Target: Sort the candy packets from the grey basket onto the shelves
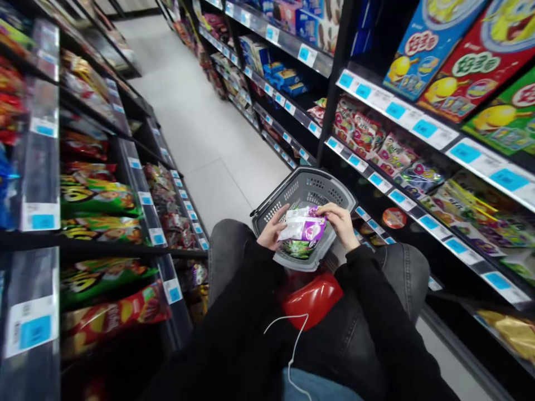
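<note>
Both my hands hold a purple and white snack packet [307, 224] above a grey shopping basket [288, 189]. The fingers of my left hand [272, 227] are closed on the packet's left end. At its upper right corner, my right hand [340, 223] pinches the edge. Under it, a green packet [297, 248] lies in the basket. The basket stands on the floor between my bent knees. A shiny red object [313, 301] sits in front of my lap, its kind unclear, with a white cord [292, 356] over it.
Shelves of bagged snacks [100, 195] line the left side. On the right, shelves hold candy bags [359, 128] and large blue, red and green boxes [434, 44]. Price labels [397, 197] run along the shelf edges. A pale tiled floor [188, 100] stretches ahead between them.
</note>
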The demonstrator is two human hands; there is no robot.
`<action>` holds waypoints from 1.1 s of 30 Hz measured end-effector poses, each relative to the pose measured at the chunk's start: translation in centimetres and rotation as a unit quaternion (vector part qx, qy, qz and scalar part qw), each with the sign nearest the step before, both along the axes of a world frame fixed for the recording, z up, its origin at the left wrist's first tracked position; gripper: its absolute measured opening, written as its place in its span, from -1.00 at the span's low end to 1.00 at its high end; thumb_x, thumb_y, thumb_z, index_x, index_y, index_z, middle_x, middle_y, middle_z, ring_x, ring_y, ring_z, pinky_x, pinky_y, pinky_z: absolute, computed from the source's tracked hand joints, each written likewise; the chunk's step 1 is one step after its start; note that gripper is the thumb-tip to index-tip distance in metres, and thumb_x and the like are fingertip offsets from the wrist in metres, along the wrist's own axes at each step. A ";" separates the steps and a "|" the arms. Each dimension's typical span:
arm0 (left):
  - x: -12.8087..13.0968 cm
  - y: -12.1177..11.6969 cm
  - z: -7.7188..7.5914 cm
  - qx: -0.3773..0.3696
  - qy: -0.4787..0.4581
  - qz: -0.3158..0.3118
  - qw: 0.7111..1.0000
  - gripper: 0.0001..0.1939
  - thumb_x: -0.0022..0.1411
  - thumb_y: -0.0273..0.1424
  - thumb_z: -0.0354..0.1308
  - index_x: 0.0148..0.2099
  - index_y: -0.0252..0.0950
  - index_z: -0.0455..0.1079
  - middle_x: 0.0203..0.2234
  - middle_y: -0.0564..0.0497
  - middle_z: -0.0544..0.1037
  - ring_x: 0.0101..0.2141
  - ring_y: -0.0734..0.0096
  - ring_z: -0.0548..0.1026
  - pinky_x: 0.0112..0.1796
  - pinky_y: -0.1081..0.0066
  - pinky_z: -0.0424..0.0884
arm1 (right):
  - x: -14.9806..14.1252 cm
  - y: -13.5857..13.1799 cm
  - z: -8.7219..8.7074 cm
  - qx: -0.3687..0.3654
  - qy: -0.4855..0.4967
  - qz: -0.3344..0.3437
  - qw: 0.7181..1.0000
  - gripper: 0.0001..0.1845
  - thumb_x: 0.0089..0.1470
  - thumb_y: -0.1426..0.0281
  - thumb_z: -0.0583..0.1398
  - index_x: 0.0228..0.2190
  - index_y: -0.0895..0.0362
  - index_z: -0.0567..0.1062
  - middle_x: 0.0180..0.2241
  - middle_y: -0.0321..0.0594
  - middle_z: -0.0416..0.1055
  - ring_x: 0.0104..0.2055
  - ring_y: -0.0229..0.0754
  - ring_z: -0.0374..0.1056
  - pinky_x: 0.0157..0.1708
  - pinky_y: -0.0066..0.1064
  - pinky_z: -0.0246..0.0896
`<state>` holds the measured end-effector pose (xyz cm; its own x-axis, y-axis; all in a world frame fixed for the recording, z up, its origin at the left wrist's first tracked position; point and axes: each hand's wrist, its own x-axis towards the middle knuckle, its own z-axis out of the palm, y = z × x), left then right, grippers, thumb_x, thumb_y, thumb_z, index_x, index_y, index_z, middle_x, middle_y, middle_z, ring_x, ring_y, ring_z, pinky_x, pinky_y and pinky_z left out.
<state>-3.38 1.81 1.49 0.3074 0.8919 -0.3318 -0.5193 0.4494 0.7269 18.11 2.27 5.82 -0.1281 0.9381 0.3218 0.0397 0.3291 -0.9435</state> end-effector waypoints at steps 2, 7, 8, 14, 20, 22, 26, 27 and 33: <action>-0.2 0.5 -0.6 0.000 0.049 0.004 0.999 -0.23 -0.19 -0.42 0.38 0.14 -0.22 0.31 -0.37 0.02 0.56 -0.57 0.53 0.40 -0.51 0.50 0.31 | -0.3 0.1 -2.2 -0.046 -0.013 -0.026 0.999 -0.83 -0.01 0.31 0.20 -0.40 0.09 0.57 -0.24 -0.15 0.46 -0.09 -0.08 0.33 -0.02 -0.21 0.16; 1.4 1.0 -2.5 0.037 0.138 0.045 0.989 -0.44 -0.25 -0.38 0.40 -0.10 -0.33 0.47 -0.28 -0.05 0.56 -0.43 0.44 0.45 -0.46 0.48 0.34 | 0.4 0.2 -5.8 -0.214 0.016 -0.083 0.973 -0.64 -0.24 0.24 0.31 -0.33 0.10 0.49 -0.10 -0.13 0.35 -0.05 -0.06 0.28 -0.04 -0.22 0.20; 1.6 1.0 -2.7 0.049 0.155 0.049 0.986 -0.46 -0.25 -0.37 0.40 -0.12 -0.33 0.48 -0.26 -0.06 0.56 -0.40 0.42 0.46 -0.44 0.47 0.34 | 0.6 0.3 -6.0 -0.254 0.037 -0.066 0.964 -0.62 -0.27 0.26 0.32 -0.32 0.10 0.46 -0.12 -0.16 0.36 -0.12 -0.10 0.31 -0.12 -0.27 0.24; 1.9 1.0 -3.2 0.088 0.209 0.040 0.973 -0.44 -0.20 -0.34 0.39 -0.07 -0.34 0.47 -0.19 -0.11 0.55 -0.28 0.33 0.48 -0.33 0.42 0.40 | 1.0 0.3 -6.0 -0.382 0.094 0.034 0.919 -0.58 -0.40 0.36 0.37 -0.39 0.10 0.39 -0.38 -0.34 0.36 -0.45 -0.29 0.26 -0.43 -0.44 0.19; 1.8 0.4 -2.6 0.050 0.243 -0.071 0.966 -0.29 -0.09 -0.32 0.31 0.17 -0.26 0.28 -0.40 0.00 0.52 -0.58 0.48 0.42 -0.59 0.47 0.36 | 1.1 0.2 -6.7 -0.317 0.042 -0.013 0.947 -0.67 -0.34 0.29 0.35 -0.44 0.15 0.49 -0.39 -0.27 0.42 -0.36 -0.21 0.30 -0.32 -0.40 0.19; 1.8 0.3 -2.6 0.078 0.285 -0.072 0.953 -0.29 -0.04 -0.33 0.28 0.20 -0.25 0.25 -0.43 0.02 0.52 -0.62 0.52 0.40 -0.59 0.48 0.35 | 1.3 0.1 -6.8 -0.304 0.016 -0.017 0.952 -0.68 -0.32 0.27 0.34 -0.44 0.16 0.51 -0.38 -0.24 0.44 -0.34 -0.18 0.31 -0.29 -0.37 0.18; 1.8 0.5 -3.1 0.168 0.300 -0.025 0.939 -0.38 -0.02 -0.35 0.25 0.14 -0.31 0.33 -0.25 -0.06 0.56 -0.38 0.40 0.50 -0.36 0.44 0.42 | 1.6 0.1 -6.7 -0.303 -0.001 -0.018 0.953 -0.68 -0.34 0.26 0.34 -0.45 0.17 0.53 -0.40 -0.22 0.45 -0.36 -0.18 0.30 -0.30 -0.37 0.17; 1.8 0.5 -3.1 0.189 0.305 -0.010 0.933 -0.44 -0.01 -0.36 0.25 0.09 -0.33 0.38 -0.19 -0.08 0.56 -0.29 0.35 0.51 -0.29 0.41 0.42 | 1.6 0.1 -6.7 -0.306 0.004 -0.017 0.952 -0.67 -0.34 0.25 0.34 -0.45 0.17 0.53 -0.41 -0.23 0.45 -0.37 -0.19 0.30 -0.31 -0.37 0.16; 1.4 0.7 -2.5 0.225 0.369 0.007 0.902 -0.73 0.05 -0.34 0.16 -0.22 -0.32 0.57 -0.25 -0.06 0.62 -0.22 0.26 0.51 -0.14 0.34 0.37 | 1.4 -0.1 -6.3 -0.294 0.017 -0.028 0.955 -0.69 -0.33 0.27 0.32 -0.44 0.16 0.55 -0.43 -0.26 0.44 -0.44 -0.26 0.24 -0.39 -0.43 0.11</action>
<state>-1.96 2.55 -1.03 0.1383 0.9894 -0.0452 0.1770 0.0202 0.9840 19.48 2.15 -0.45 -0.0704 0.9630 -0.2603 0.0082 -0.2603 -0.9655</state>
